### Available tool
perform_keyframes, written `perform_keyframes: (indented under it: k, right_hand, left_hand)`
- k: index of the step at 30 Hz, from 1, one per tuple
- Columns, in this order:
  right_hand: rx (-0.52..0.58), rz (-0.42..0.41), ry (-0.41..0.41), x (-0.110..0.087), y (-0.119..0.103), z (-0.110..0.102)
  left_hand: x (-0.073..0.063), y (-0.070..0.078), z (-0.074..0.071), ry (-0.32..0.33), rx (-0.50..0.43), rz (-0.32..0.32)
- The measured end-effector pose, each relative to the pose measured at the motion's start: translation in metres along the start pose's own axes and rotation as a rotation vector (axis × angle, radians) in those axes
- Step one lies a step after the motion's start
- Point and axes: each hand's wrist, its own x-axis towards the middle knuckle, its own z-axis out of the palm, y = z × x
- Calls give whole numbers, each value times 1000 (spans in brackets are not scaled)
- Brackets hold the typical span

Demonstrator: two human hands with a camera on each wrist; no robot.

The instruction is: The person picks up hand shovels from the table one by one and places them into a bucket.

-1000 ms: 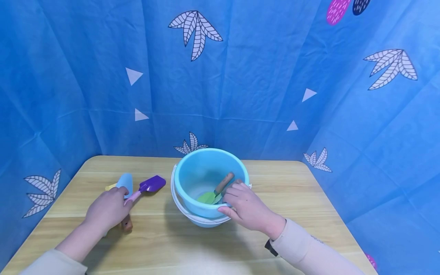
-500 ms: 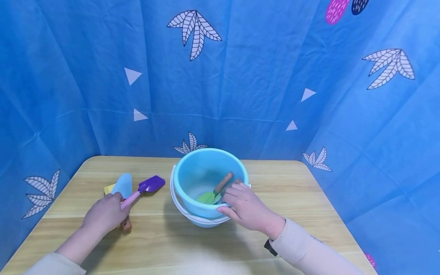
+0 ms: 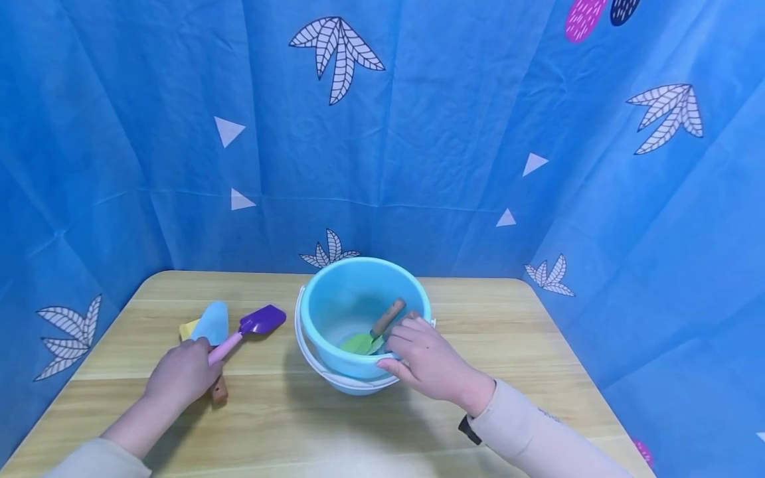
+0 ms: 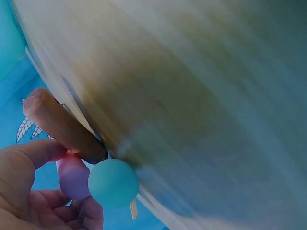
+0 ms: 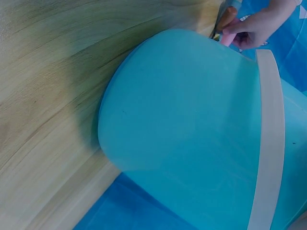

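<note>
My left hand (image 3: 182,372) grips the pink handle of a purple toy shovel (image 3: 263,320), whose blade points right. In the left wrist view the thumb and fingers pinch the pink handle end (image 4: 74,181). Right beside it are a brown wooden handle (image 4: 62,127) and a round turquoise end (image 4: 115,182). A light blue blade (image 3: 212,323) and a yellow piece (image 3: 188,329) show past the knuckles. My right hand (image 3: 431,364) holds the near right rim of a light blue bucket (image 3: 352,367), fingers inside and thumb outside.
Inside the bucket lie green-bladed tools (image 3: 358,343) with wooden handles (image 3: 388,317). The bucket's white carrying handle (image 3: 303,335) hangs down its left and front. All stands on a wooden table (image 3: 490,332), enclosed by a blue patterned cloth (image 3: 442,133) behind and at both sides.
My left hand has drawn back slightly toward the lower left, and more of the pink handle shows. The right hand and bucket have stayed put.
</note>
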Motion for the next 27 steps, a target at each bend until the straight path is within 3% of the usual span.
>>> perform_keyframes:
  k: [15, 27]
  right_hand:
    - [3, 11, -13, 0, 2, 0]
    - [10, 21, -17, -1, 3, 0]
  left_hand:
    - [-2, 5, 0, 3, -30, -35]
    - [-1, 11, -12, 64, -19, 13]
